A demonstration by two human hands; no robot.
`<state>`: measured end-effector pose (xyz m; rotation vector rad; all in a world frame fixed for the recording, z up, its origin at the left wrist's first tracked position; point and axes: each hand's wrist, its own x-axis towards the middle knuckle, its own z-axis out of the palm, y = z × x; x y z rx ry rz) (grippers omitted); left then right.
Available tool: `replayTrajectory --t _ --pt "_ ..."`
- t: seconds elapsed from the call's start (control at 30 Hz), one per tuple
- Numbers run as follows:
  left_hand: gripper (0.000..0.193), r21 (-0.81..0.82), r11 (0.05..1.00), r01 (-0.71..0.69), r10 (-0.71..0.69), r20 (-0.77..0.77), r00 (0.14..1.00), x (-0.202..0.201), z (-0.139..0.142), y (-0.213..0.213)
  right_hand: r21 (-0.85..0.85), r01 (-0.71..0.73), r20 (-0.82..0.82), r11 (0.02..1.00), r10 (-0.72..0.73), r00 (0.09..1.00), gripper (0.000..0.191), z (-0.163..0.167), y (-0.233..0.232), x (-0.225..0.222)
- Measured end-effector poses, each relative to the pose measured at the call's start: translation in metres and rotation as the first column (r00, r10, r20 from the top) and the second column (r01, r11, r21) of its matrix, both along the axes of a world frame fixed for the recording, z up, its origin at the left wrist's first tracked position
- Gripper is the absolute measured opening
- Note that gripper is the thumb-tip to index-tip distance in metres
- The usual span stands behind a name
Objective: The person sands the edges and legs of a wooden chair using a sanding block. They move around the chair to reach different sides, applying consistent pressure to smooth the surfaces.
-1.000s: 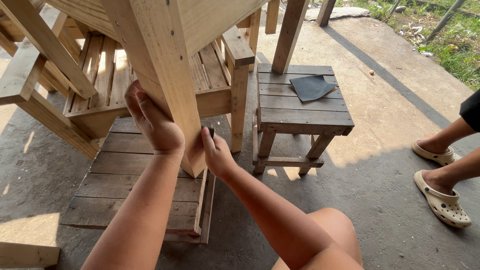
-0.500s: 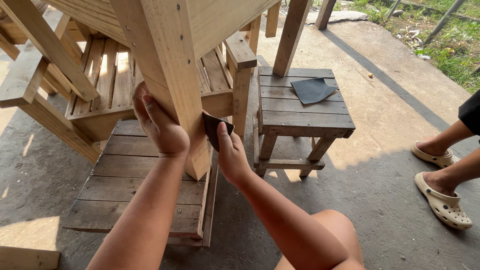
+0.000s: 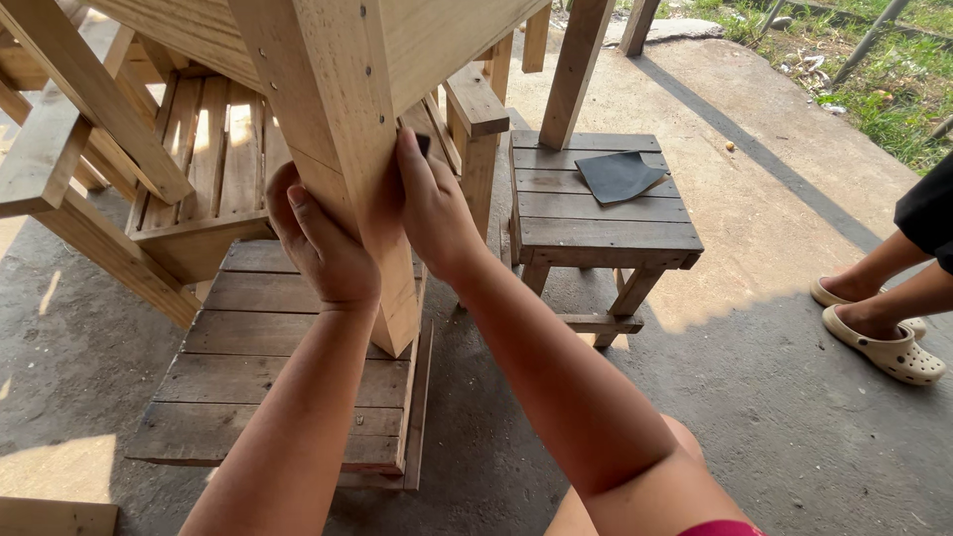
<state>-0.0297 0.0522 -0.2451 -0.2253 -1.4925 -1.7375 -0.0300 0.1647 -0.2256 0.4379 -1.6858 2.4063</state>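
A pale wooden furniture leg (image 3: 347, 129) slants down in front of me, its foot hanging just above a low slatted platform (image 3: 258, 397). My left hand (image 3: 323, 243) wraps around the leg's left edge, fingers curled on its front face. My right hand (image 3: 429, 203) lies flat against the leg's right face and presses a small dark piece of sandpaper (image 3: 424, 144) onto the wood. Only a corner of that piece shows above my fingers.
A small wooden stool (image 3: 606, 233) stands to the right with a dark sandpaper sheet (image 3: 617, 174) on top. A slatted wooden chair (image 3: 199, 149) sits behind left. Another person's feet in cream clogs (image 3: 884, 347) rest on the concrete at far right.
My right hand has slid up the leg's right face with the sandpaper, from near the foot to well above it. My left hand has kept its grip on the leg.
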Motion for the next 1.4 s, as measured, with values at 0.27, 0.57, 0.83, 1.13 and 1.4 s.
replayTrajectory --t 0.27,0.57,0.83,1.13,1.4 --pt "0.051 0.013 0.998 0.055 -0.054 -0.020 0.998 0.001 0.000 0.000 -0.192 -0.036 -0.032 0.981 0.031 0.999 0.048 0.007 0.008 0.004" --pt "0.055 0.092 0.982 0.166 -0.167 0.000 0.986 0.002 0.003 0.000 0.027 0.070 -0.127 0.997 -0.066 0.990 0.059 0.011 0.005 0.004" --pt "0.053 0.057 0.991 0.118 -0.115 -0.042 0.992 0.005 0.008 0.003 0.196 0.085 -0.001 0.977 -0.086 0.996 0.071 0.019 0.003 -0.005" --pt "0.064 -0.182 0.978 -0.104 0.120 0.080 0.990 0.005 0.012 -0.001 -0.020 -0.035 -0.081 0.999 0.033 0.996 0.062 0.012 0.005 0.008" --pt "0.069 -0.289 0.929 -0.229 0.214 -0.084 0.973 0.009 0.007 -0.002 -0.150 -0.041 0.009 0.988 0.042 0.999 0.057 -0.007 0.003 0.014"
